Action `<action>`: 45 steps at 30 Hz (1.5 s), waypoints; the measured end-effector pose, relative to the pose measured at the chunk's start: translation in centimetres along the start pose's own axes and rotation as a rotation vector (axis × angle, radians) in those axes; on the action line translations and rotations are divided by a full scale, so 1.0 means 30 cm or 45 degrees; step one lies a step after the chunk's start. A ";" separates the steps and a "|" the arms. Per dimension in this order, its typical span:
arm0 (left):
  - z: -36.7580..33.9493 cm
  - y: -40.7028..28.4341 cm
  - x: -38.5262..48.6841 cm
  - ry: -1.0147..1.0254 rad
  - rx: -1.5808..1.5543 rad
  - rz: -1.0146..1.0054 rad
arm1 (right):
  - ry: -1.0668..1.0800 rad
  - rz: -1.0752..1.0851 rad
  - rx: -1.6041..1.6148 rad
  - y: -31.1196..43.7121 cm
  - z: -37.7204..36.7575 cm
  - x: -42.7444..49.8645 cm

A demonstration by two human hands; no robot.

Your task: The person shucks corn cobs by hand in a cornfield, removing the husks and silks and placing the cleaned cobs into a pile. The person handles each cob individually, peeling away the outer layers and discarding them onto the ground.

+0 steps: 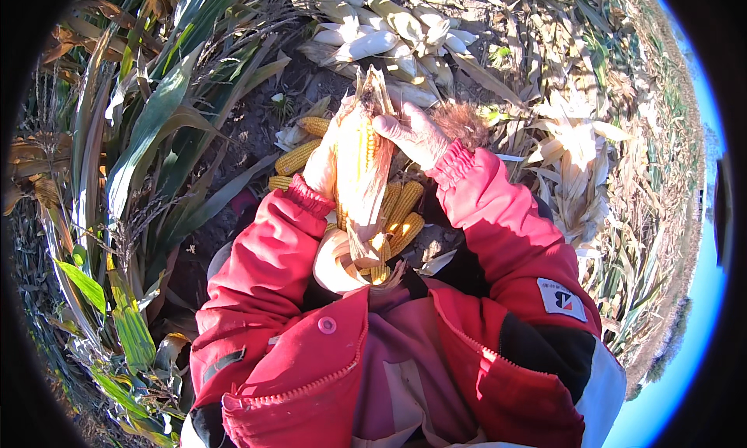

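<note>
An ear of corn (369,141) stands out in front of me, its pale dry husk (365,205) partly opened and hanging toward my body. Yellow kernels show through the gap. My left hand (322,165) grips the ear along its left side; its fingers are mostly hidden behind the husk. At the upper right of the ear, my right hand (413,131) has its thumb against the husk's edge, the other fingers reaching behind. Beneath them lie several bare yellow cobs (407,232), and more bare cobs (296,158) rest to the left of my left hand.
Ears still in their pale husks (373,44) are heaped on the soil ahead. Long cornstalks and leaves (154,118) lie along the left. Dry loose husks (575,150) are piled at the right, with corn stubble (653,115) beyond.
</note>
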State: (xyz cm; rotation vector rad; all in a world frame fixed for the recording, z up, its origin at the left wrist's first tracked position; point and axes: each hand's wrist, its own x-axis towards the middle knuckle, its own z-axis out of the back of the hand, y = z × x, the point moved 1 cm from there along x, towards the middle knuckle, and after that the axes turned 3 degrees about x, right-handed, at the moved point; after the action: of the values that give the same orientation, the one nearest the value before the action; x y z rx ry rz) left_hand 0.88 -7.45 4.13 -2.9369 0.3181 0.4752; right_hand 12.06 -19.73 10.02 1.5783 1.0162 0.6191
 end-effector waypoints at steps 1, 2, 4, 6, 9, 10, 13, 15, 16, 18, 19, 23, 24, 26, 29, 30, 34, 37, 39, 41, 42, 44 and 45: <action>-0.006 0.001 0.000 0.101 -0.030 0.023 | 0.042 -0.015 0.031 0.005 0.004 0.005; -0.001 0.001 0.001 -0.127 0.095 0.053 | 0.147 -0.052 0.240 0.012 0.009 0.009; -0.001 0.007 0.002 0.049 0.031 0.192 | 0.270 -0.141 0.306 0.022 0.017 0.014; 0.008 0.013 0.003 0.185 0.119 0.271 | 0.434 -0.194 0.257 0.036 0.022 0.008; 0.043 0.011 -0.009 0.301 0.487 0.156 | 0.479 -0.210 0.215 0.052 0.022 -0.012; 0.052 0.020 -0.002 0.339 0.614 -0.163 | 0.494 -0.216 0.192 0.057 0.024 -0.017; 0.103 0.003 0.008 0.368 0.372 -0.067 | 0.342 -0.170 0.189 0.038 0.007 -0.023; 0.139 -0.021 0.004 0.215 0.354 0.037 | 0.184 -0.157 0.224 0.017 -0.003 -0.029; 0.152 -0.031 -0.002 0.188 0.360 0.082 | 0.053 -0.205 0.095 0.001 -0.010 -0.026; 0.154 -0.040 -0.008 0.220 0.247 0.071 | -0.090 -0.092 0.161 -0.024 -0.025 -0.025; 0.148 -0.045 -0.007 0.194 0.227 0.085 | -0.182 -0.095 0.141 -0.033 -0.027 -0.025; 0.084 -0.042 0.010 -0.075 0.350 -0.056 | -0.301 0.069 -0.177 -0.052 -0.030 -0.029; 0.060 -0.043 0.018 0.070 0.144 -0.007 | -0.396 0.046 -0.248 -0.060 -0.028 -0.021; 0.029 -0.046 0.021 0.042 0.102 -0.111 | -0.623 -0.064 -0.095 -0.075 -0.012 -0.007; 0.002 -0.035 0.013 0.079 1.004 -0.706 | -0.746 0.083 0.068 -0.084 0.021 0.021; 0.003 -0.031 0.015 0.064 1.022 -0.698 | -0.740 0.069 0.133 -0.085 0.031 0.030; 0.017 -0.023 0.032 -0.095 1.026 -0.840 | -0.786 -0.343 -0.421 -0.066 0.052 0.023; 0.021 -0.037 0.041 -0.082 0.823 -0.919 | -0.547 0.145 -1.727 -0.016 0.003 -0.001; 0.023 -0.041 0.040 -0.200 0.694 -0.854 | -0.615 0.259 -1.521 0.010 -0.032 -0.007; 0.021 -0.035 0.032 -0.276 0.784 -0.876 | -0.619 0.054 -1.039 0.025 -0.060 0.006; 0.022 -0.029 0.029 -0.373 0.819 -0.820 | -0.679 -0.069 -0.361 0.025 -0.071 0.016; 0.015 -0.031 0.024 -0.111 0.760 -0.873 | -0.693 -0.045 0.060 0.036 -0.089 0.025; 0.013 -0.038 0.022 -0.052 0.660 -0.915 | -0.597 0.077 0.064 0.046 -0.091 0.027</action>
State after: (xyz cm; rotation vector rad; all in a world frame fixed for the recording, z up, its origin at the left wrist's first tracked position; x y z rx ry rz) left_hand 1.65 -6.41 3.67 -2.3066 -0.5293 0.2818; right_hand 10.61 -17.66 11.93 1.6979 0.6372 0.2429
